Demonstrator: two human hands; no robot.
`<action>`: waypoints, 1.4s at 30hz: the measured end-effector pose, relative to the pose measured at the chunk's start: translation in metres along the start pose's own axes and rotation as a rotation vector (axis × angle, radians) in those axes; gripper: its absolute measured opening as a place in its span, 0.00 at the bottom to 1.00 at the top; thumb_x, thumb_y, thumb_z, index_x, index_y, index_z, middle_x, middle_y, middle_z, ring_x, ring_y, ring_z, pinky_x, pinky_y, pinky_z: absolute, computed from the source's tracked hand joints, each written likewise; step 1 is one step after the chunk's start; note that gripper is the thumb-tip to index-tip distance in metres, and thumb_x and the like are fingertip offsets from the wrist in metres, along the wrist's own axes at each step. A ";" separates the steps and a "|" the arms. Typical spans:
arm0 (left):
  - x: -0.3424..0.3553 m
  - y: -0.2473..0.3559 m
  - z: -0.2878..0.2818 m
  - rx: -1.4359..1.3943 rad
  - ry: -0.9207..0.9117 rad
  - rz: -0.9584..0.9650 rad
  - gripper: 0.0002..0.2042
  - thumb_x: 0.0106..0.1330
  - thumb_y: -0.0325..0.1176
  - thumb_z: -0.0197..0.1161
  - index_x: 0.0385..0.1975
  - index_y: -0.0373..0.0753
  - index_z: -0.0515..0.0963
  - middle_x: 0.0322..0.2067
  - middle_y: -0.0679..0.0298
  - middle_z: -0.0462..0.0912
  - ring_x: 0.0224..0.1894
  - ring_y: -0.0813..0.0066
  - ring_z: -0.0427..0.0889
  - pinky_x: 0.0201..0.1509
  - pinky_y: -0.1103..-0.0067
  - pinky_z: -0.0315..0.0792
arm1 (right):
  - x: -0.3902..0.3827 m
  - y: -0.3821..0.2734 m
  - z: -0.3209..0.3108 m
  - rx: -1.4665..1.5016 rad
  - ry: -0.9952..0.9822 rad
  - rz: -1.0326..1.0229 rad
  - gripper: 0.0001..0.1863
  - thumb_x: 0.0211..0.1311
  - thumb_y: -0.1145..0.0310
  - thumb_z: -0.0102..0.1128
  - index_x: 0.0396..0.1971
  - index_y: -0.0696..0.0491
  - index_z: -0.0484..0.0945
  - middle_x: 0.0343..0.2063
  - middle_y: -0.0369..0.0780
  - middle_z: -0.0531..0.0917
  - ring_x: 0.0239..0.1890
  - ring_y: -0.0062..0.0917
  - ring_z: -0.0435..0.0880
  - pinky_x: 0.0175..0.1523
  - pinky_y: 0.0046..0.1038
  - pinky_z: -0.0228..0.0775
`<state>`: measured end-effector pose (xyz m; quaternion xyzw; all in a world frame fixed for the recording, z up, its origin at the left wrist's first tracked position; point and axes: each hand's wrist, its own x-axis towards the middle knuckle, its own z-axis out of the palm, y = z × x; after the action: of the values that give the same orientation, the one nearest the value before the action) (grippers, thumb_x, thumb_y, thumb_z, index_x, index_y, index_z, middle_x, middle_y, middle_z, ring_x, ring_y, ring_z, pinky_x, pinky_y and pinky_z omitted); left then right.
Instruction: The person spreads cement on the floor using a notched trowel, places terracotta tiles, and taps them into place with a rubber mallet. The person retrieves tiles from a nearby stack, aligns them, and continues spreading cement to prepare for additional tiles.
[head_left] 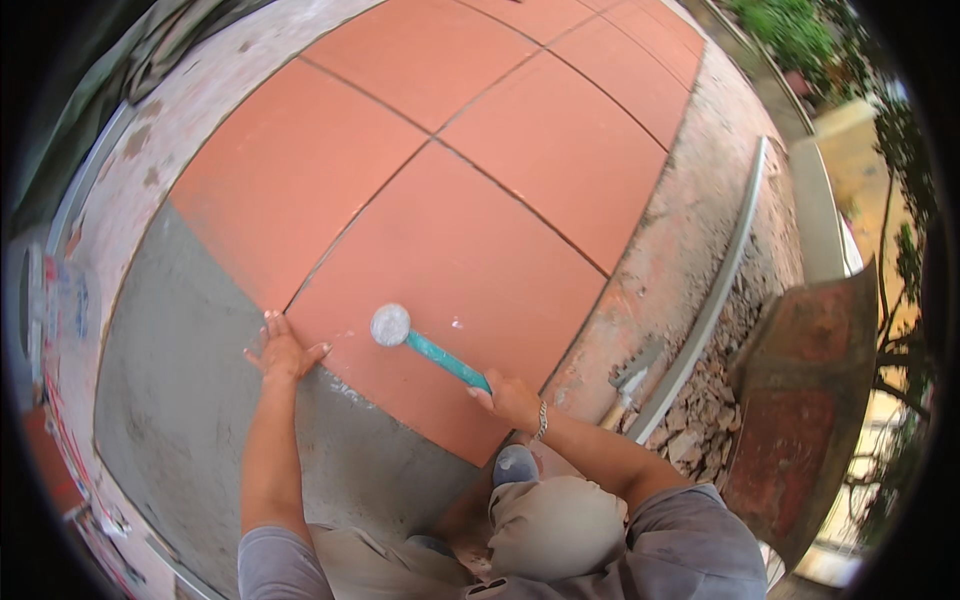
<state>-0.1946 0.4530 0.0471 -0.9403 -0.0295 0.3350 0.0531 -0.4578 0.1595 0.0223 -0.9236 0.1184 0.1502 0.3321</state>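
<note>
mortar (170, 340): spread left of the near tile (430, 260) and along its person-side edge, likely as bedding. near tile: beside the other tiles (550, 140), narrow joints between. bar (726, 285): right of the near tile, apparently set aside. mallet (442, 357): above the near tile; contact cannot be told. trowel (632, 382): right of the near tile. hands: apart. right hand (515, 402): wrapped around the mallet's end, probably for control. left hand (283, 355): fingers spread at the near tile's left corner, likely steadying it.

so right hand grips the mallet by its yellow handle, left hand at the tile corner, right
The handle is teal, not yellow, as the head view shows; the right hand does grip the mallet, and the left hand is at the tile corner.
</note>
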 end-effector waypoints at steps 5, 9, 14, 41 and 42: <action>-0.004 0.009 0.007 0.107 0.020 -0.010 0.61 0.53 0.64 0.72 0.79 0.42 0.40 0.80 0.66 0.41 0.80 0.65 0.46 0.77 0.42 0.42 | -0.062 0.023 0.018 -0.013 -0.044 0.231 0.25 0.72 0.45 0.53 0.43 0.56 0.74 0.26 0.51 0.85 0.28 0.51 0.85 0.34 0.51 0.76; -0.008 0.014 0.012 0.189 0.048 0.002 0.62 0.52 0.65 0.72 0.78 0.41 0.41 0.80 0.63 0.42 0.80 0.63 0.45 0.77 0.42 0.44 | -0.089 0.036 0.022 0.062 -0.006 0.282 0.25 0.71 0.46 0.53 0.46 0.56 0.75 0.35 0.52 0.85 0.35 0.49 0.86 0.43 0.51 0.76; -0.014 0.018 0.022 0.202 0.157 0.079 0.60 0.55 0.60 0.73 0.78 0.41 0.40 0.79 0.61 0.44 0.80 0.62 0.44 0.76 0.42 0.46 | -0.161 0.077 0.010 0.118 0.251 0.271 0.27 0.68 0.48 0.57 0.50 0.58 0.75 0.47 0.52 0.81 0.48 0.46 0.83 0.50 0.49 0.75; -0.112 0.112 0.033 -0.079 0.206 0.795 0.36 0.64 0.49 0.66 0.71 0.42 0.65 0.78 0.50 0.45 0.78 0.48 0.48 0.76 0.52 0.53 | -0.311 0.230 -0.038 0.258 1.200 1.158 0.28 0.70 0.54 0.47 0.38 0.70 0.80 0.33 0.61 0.84 0.40 0.58 0.82 0.47 0.49 0.70; -0.119 0.127 0.031 -0.100 0.207 0.862 0.36 0.65 0.49 0.66 0.71 0.42 0.65 0.77 0.49 0.46 0.78 0.47 0.50 0.76 0.54 0.55 | -0.309 0.221 -0.038 0.319 1.210 1.138 0.28 0.70 0.55 0.47 0.38 0.70 0.80 0.33 0.60 0.84 0.39 0.55 0.83 0.47 0.47 0.70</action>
<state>-0.3039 0.3181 0.0828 -0.8965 0.3546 0.2290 -0.1344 -0.8076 0.0053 0.0324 -0.5864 0.7427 -0.2444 0.2116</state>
